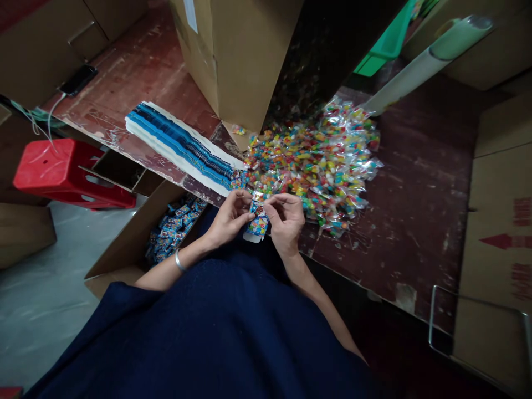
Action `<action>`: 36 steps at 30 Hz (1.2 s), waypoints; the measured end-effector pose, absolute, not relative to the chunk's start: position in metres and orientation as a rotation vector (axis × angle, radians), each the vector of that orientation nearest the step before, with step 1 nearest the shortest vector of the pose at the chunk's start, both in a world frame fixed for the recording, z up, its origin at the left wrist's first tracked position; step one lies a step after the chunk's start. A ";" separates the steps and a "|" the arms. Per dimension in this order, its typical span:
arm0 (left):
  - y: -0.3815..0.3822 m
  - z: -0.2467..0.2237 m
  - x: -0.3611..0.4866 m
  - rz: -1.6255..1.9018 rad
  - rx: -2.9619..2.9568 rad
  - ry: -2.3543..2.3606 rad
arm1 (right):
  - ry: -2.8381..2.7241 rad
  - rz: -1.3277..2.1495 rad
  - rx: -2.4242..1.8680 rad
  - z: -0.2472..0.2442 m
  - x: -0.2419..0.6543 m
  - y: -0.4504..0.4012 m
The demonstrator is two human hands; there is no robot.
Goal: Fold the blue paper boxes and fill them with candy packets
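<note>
Between my two hands, at the table's front edge, is a small blue printed box (258,220) with a white flap at its lower end. My left hand (235,217) pinches its left side, and a silver bangle is on that wrist. My right hand (286,220) has thumb and fingers pressed together at the box's upper right. Just behind the hands spreads a heap of clear bags of colourful candy (316,166). A long row of flat blue and white cartons (183,145) runs from the hands to the upper left.
An open cardboard box (120,238) with many small blue boxes (172,227) stands below left. A red stool (54,166), a phone (78,80), tall cardboard boxes (245,50), a green crate (380,52) and a pale tube (428,64) surround the red-brown table (415,194).
</note>
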State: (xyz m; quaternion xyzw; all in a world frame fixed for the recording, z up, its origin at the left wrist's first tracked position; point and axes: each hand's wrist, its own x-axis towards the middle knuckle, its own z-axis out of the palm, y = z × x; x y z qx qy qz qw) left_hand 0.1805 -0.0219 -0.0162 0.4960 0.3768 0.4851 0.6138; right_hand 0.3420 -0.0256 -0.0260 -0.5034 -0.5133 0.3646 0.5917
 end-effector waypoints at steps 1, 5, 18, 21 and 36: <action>-0.022 -0.015 0.180 1.108 1.152 0.870 | -1.222 0.883 -1.150 -0.023 0.343 -0.024; -0.023 -0.010 0.174 1.036 1.250 0.901 | -1.248 1.105 -1.162 -0.010 0.350 -0.017; -0.023 -0.009 0.160 0.909 1.346 0.839 | -1.451 1.093 -1.246 0.000 0.361 -0.007; -0.029 -0.015 0.159 0.948 1.231 0.831 | -1.601 0.886 -1.164 -0.009 0.356 -0.022; -0.031 -0.021 0.114 0.463 1.330 0.968 | -2.073 0.475 -1.440 -0.039 0.368 0.014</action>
